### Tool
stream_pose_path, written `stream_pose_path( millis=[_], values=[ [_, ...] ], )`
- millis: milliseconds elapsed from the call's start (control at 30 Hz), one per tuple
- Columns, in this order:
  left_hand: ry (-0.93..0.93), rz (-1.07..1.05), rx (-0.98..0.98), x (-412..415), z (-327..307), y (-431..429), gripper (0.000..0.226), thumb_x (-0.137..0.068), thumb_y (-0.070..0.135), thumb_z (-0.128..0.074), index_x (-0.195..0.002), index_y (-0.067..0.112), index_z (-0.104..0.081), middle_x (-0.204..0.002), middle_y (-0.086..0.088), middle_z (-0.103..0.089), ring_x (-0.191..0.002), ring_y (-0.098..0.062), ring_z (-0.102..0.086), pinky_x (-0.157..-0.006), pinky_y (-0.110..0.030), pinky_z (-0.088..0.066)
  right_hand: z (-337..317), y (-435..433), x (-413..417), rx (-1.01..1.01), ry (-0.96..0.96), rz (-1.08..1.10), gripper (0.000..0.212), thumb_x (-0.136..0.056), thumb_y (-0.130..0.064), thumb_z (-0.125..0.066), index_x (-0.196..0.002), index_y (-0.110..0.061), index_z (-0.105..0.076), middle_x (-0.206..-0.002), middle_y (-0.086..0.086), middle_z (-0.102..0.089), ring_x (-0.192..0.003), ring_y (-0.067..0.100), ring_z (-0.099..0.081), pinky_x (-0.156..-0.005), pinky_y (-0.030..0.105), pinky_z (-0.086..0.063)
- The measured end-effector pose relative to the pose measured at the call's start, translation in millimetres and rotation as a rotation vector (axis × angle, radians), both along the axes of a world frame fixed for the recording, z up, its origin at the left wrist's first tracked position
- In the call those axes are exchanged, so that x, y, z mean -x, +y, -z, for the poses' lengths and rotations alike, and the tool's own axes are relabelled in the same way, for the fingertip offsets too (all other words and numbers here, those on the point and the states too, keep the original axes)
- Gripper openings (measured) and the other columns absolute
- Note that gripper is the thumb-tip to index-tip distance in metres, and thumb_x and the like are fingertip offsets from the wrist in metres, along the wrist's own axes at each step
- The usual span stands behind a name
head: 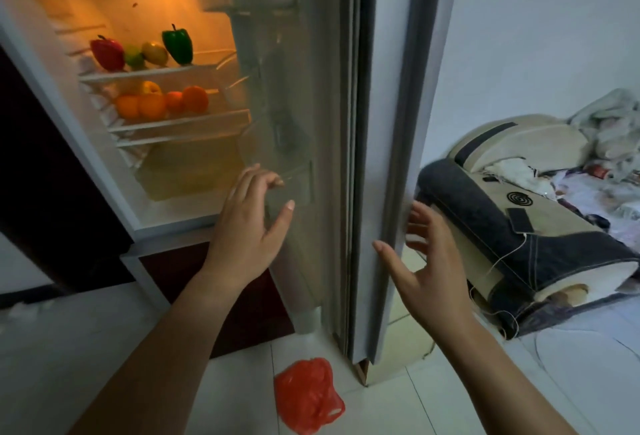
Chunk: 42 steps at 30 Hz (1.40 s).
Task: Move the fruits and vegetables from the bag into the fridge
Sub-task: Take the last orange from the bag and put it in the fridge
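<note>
The fridge (114, 171) stands open and lit. Its upper shelf carries a red pepper (107, 53), a green fruit (134, 56), a yellow fruit (154, 52) and a green pepper (178, 43). Several oranges (162, 103) and a yellow apple (150, 87) lie on the shelf below. The red plastic bag (306, 396) lies crumpled on the floor. My left hand (249, 223) hovers with relaxed fingers inside the open door (367, 157). My right hand (429, 261) is spread at the door's outer edge and holds nothing.
A clear drawer (187, 171) sits under the shelves. Door racks (270, 95) line the door's inside. A cluttered beige and dark sofa (519, 219) stands to the right. White floor tiles (415, 407) spread below.
</note>
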<state>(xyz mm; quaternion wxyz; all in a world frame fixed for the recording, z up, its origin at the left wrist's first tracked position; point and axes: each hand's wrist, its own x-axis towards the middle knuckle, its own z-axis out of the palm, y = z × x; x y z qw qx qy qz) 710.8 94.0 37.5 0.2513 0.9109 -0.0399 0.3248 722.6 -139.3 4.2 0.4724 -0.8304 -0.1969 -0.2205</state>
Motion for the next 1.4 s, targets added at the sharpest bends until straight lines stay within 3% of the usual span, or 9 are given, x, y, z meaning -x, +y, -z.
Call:
stream_pose_path(
  millis=[133,300,467,633,833,933,1067,1167,1400],
  values=[
    [0.006,-0.039,0.056,23,4,36,0.037,-0.092,0.018,-0.054,-0.127,0.012,-0.043,-0.141,-0.004,-0.039,-0.137,-0.009,-0.025,-0.109,-0.032,-0.025,1,29,12,0.051,-0.056,-0.189,0.058,-0.086,-0.045,-0.056,-0.138,-0.029,-0.037,-0.133,-0.016,-0.044,-0.121,0.001,-0.045,-0.093,0.022,-0.046],
    [0.015,-0.143,0.136,60,9,75,0.060,-0.093,0.036,-0.048,-0.146,0.027,-0.022,-0.147,0.022,-0.017,-0.134,0.014,-0.012,-0.110,-0.023,-0.019,10,83,33,0.092,-0.095,-0.319,0.069,-0.088,-0.047,-0.053,-0.146,-0.021,-0.027,-0.150,-0.009,-0.028,-0.137,0.006,-0.030,-0.100,0.039,-0.045],
    [-0.044,-0.155,0.287,93,1,113,0.058,-0.087,0.035,-0.046,-0.143,0.030,-0.030,-0.151,0.017,-0.022,-0.137,0.002,-0.023,-0.111,-0.043,-0.032,11,147,42,0.056,-0.109,-0.401,0.068,-0.090,-0.056,-0.043,-0.147,-0.025,-0.020,-0.151,-0.008,-0.026,-0.136,0.006,-0.030,-0.099,0.039,-0.046],
    [-0.052,-0.096,0.292,121,-18,161,0.061,-0.084,0.040,-0.045,-0.142,0.028,-0.032,-0.148,0.017,-0.028,-0.135,0.002,-0.029,-0.109,-0.039,-0.035,-5,225,33,0.053,-0.176,-0.393,0.066,-0.092,-0.057,-0.036,-0.147,-0.024,-0.018,-0.150,-0.006,-0.025,-0.136,0.003,-0.027,-0.109,0.016,-0.029],
    [-0.006,-0.068,0.286,127,-23,225,0.062,-0.086,0.040,-0.049,-0.144,0.033,-0.029,-0.149,0.016,-0.029,-0.133,0.001,-0.033,-0.107,-0.040,-0.039,-11,311,27,0.097,-0.207,-0.392,0.069,-0.090,-0.058,-0.037,-0.148,-0.028,-0.015,-0.155,-0.009,-0.011,-0.140,0.002,-0.016,-0.107,0.011,-0.020],
    [0.017,-0.097,0.335,121,-18,252,0.064,-0.087,0.042,-0.056,-0.141,0.041,-0.023,-0.152,0.016,-0.021,-0.133,0.004,-0.031,-0.103,-0.023,-0.040,-14,346,18,0.095,-0.230,-0.404,0.067,-0.091,-0.052,-0.042,-0.148,-0.023,-0.019,-0.155,-0.005,-0.015,-0.140,0.005,-0.020,-0.100,-0.002,-0.016],
    [0.028,-0.141,0.391,107,-17,295,0.071,-0.086,0.025,-0.063,-0.146,0.023,-0.025,-0.150,0.014,-0.024,-0.122,0.012,-0.038,-0.088,-0.001,-0.039,-27,390,-9,0.127,-0.301,-0.395,0.069,-0.089,-0.046,-0.052,-0.147,-0.020,-0.025,-0.154,0.000,-0.018,-0.139,0.013,-0.025,-0.105,0.014,-0.030],
    [0.019,-0.203,0.393,92,-19,332,0.069,-0.085,0.027,-0.063,-0.145,0.022,-0.028,-0.144,0.010,-0.033,-0.118,0.001,-0.046,-0.090,-0.017,-0.046,-28,427,-25,0.136,-0.338,-0.368,0.065,-0.088,-0.041,-0.057,-0.144,-0.020,-0.030,-0.153,0.007,-0.020,-0.139,0.022,-0.026,-0.107,0.034,-0.037],
    [-0.012,-0.308,0.414,43,-20,406,0.069,-0.083,0.028,-0.066,-0.143,0.022,-0.032,-0.136,0.001,-0.045,-0.113,-0.009,-0.052,-0.092,-0.038,-0.052,-15,495,-61,0.169,-0.358,-0.377,0.067,-0.087,-0.045,-0.057,-0.144,-0.025,-0.028,-0.154,0.005,-0.015,-0.139,0.022,-0.024,-0.106,0.038,-0.037]
  ],
)
